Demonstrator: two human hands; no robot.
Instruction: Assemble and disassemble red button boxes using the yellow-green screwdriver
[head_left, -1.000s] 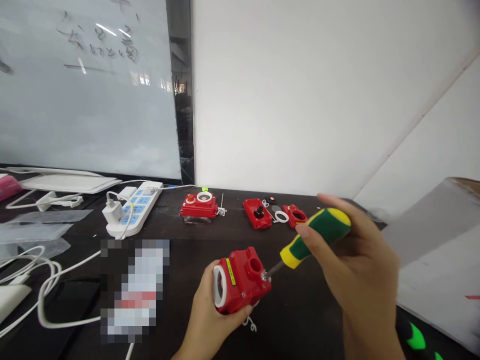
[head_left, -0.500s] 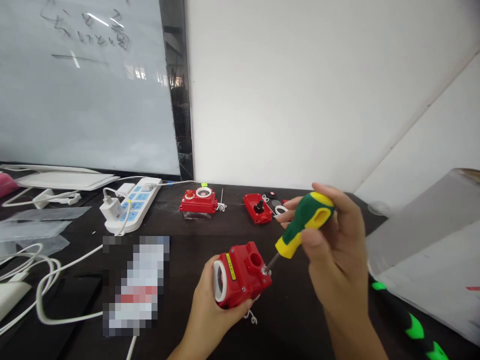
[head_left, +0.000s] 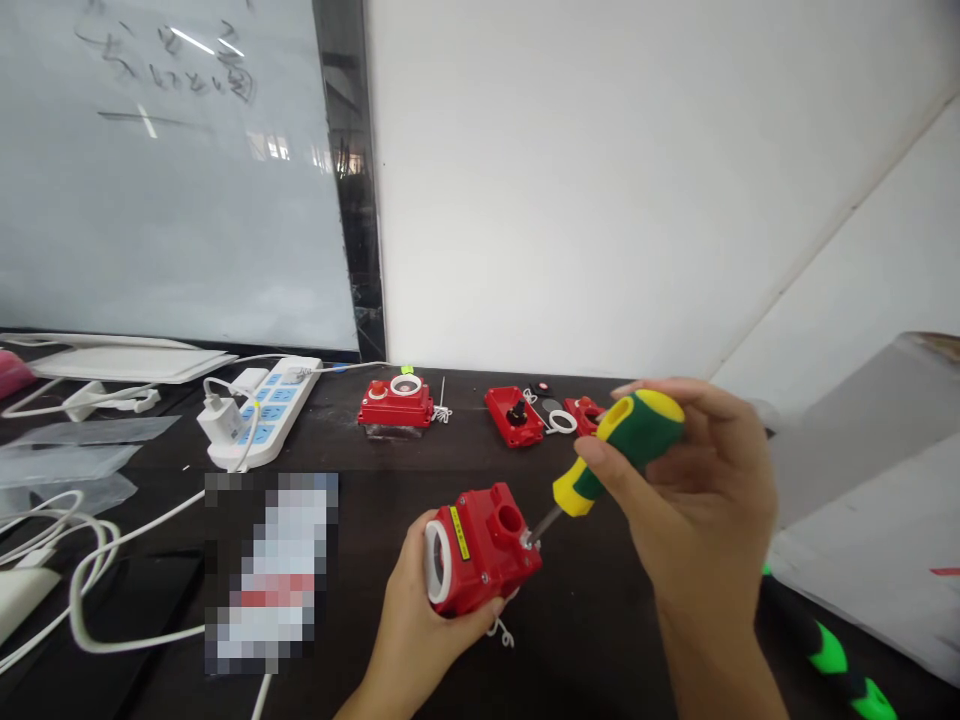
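Observation:
My left hand (head_left: 401,590) holds a red push-button enclosure (head_left: 480,550) from below, its white-ringed round opening facing left. My right hand (head_left: 697,500) grips a screwdriver (head_left: 634,440) by its green-and-yellow handle, held between fingers and thumb. The screwdriver's steel shaft (head_left: 545,523) slants down to a screw at the enclosure's top right corner (head_left: 531,540), and the tip sits there. A yellow label (head_left: 460,533) runs along the enclosure's side. A round hole (head_left: 510,520) shows on its top face.
Along the dark table's far side stand a closed red button box (head_left: 395,405), an open red housing (head_left: 514,416), a white ring (head_left: 562,422) and another red piece (head_left: 583,412). A power strip (head_left: 262,412), white cables and plastic bags lie left; a pixelated patch (head_left: 270,570) hides part of the table.
The screwdriver handle has swung right and lies flatter as my right hand turns it. The tip stays at the screw. The enclosure stays in my left hand.

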